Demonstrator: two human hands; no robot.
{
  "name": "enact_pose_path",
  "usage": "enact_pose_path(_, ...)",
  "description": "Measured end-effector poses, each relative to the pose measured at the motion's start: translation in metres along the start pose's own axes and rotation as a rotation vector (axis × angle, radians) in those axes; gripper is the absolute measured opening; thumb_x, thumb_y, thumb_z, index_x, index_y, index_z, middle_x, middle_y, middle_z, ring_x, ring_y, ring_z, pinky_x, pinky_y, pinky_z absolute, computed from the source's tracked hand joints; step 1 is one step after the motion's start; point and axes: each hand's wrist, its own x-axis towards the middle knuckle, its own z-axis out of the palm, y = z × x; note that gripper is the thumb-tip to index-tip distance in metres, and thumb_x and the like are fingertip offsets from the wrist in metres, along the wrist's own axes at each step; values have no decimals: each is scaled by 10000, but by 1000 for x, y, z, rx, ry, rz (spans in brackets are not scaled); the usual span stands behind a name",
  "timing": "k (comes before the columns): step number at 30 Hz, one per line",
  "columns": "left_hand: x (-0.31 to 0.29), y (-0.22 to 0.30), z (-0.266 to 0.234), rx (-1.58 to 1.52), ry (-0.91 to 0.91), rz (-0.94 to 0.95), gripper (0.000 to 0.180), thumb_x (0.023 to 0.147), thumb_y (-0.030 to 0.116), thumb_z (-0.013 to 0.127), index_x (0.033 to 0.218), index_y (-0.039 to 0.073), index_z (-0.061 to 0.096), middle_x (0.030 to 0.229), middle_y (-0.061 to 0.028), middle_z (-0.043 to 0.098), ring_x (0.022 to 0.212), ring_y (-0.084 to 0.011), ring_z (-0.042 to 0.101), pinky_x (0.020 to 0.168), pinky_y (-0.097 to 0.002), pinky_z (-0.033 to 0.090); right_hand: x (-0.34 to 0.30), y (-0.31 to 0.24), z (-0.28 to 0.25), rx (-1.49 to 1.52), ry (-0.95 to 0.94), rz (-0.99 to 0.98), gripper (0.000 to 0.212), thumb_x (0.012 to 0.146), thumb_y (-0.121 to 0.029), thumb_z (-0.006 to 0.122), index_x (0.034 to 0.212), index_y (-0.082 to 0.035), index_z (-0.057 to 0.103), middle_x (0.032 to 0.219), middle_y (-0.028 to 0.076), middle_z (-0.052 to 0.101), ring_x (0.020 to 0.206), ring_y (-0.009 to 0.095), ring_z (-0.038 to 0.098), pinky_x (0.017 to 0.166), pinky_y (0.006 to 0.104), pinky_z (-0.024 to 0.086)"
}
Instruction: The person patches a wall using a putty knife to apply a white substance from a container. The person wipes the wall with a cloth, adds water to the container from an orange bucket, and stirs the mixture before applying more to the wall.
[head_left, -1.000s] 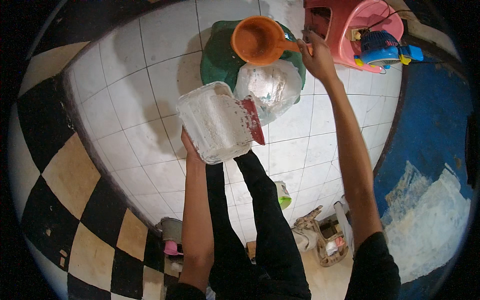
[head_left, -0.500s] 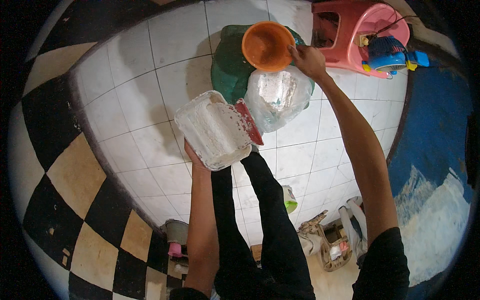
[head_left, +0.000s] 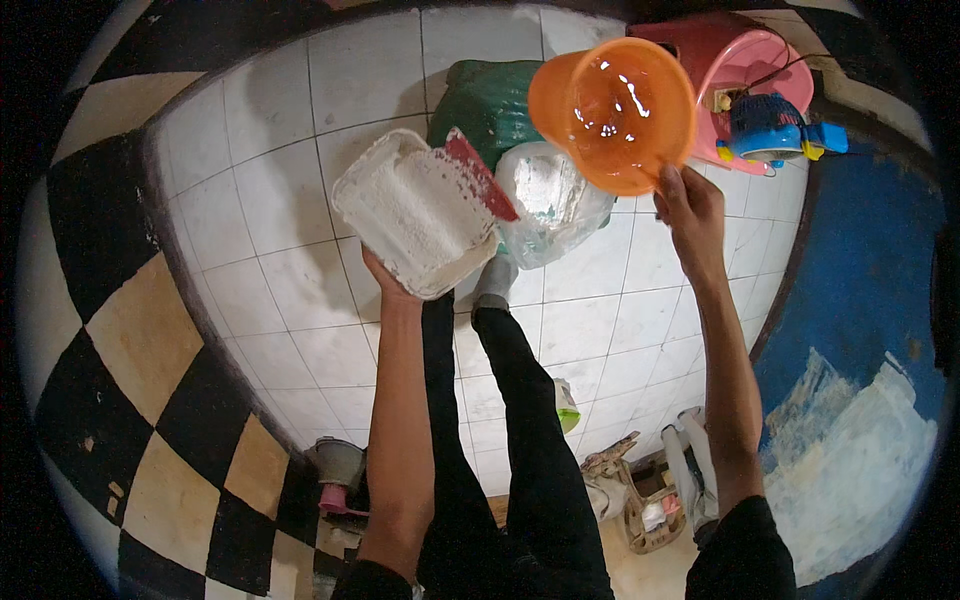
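My left hand [head_left: 390, 285] holds up a white rectangular tray [head_left: 412, 212] from below; its inside is coated white and a red-handled flat tool [head_left: 480, 172] lies along its right edge. My right hand [head_left: 690, 215] grips the handle of an orange plastic scoop [head_left: 612, 112], raised and tilted toward me, wet inside. Below and between them sit a clear plastic bag [head_left: 552, 200] and a green bucket [head_left: 490, 100] on the white tiled floor.
A pink plastic stool [head_left: 745, 60] with a blue and yellow toy [head_left: 775, 125] stands at upper right. My dark trouser legs [head_left: 510, 400] run down the middle. A small basket of items [head_left: 650, 500] and bottles lie near my feet. Black and cream checkered tiles border the left.
My right hand lifted the orange scoop up from the green bucket and toward me. The tray in my left hand rose and shifted slightly right.
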Motion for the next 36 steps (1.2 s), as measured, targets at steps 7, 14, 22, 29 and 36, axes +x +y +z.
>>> enact_pose_path(7, 4, -2, 39, -91, -284, 58, 591, 945, 510, 351, 1390, 121, 381, 1366, -97, 460, 1221, -293, 479, 997, -452, 437, -70, -69, 2, 145, 190, 65, 345, 957, -317, 540, 795, -14, 569, 621, -6, 498, 540, 57, 414, 491, 216, 336)
enact_pose_path(14, -11, -18, 58, -200, -338, -4, 619, 932, 550, 367, 1386, 130, 384, 1353, -84, 468, 1214, -281, 479, 983, -442, 442, -93, -92, 16, 221, 330, 10, 314, 968, -283, 541, 816, -10, 577, 603, -18, 483, 529, 40, 406, 469, 198, 305)
enact_pose_path(22, -25, -24, 72, -153, -328, -19, 630, 923, 559, 386, 1379, 125, 397, 1340, -78, 479, 1194, -268, 492, 962, -422, 454, -97, -98, 26, 196, 386, -25, 329, 939, -335, 588, 844, -21, 617, 599, -4, 533, 510, 41, 420, 514, 195, 364)
enact_pose_path(29, -32, -22, 72, -49, -294, -28, 612, 932, 540, 374, 1374, 119, 406, 1329, -78, 488, 1178, -252, 505, 928, -406, 479, -99, -102, 31, 207, 401, -18, 298, 959, -266, 563, 804, -12, 575, 614, -26, 481, 560, 32, 398, 497, 193, 298)
enact_pose_path(36, -32, -23, 72, -88, -285, -57, 600, 932, 534, 381, 1364, 118, 419, 1305, -78, 512, 1157, -244, 524, 924, -398, 487, -99, -99, 33, 171, 414, -70, 246, 960, -199, 557, 803, -10, 569, 621, -31, 482, 577, 26, 407, 512, 187, 304)
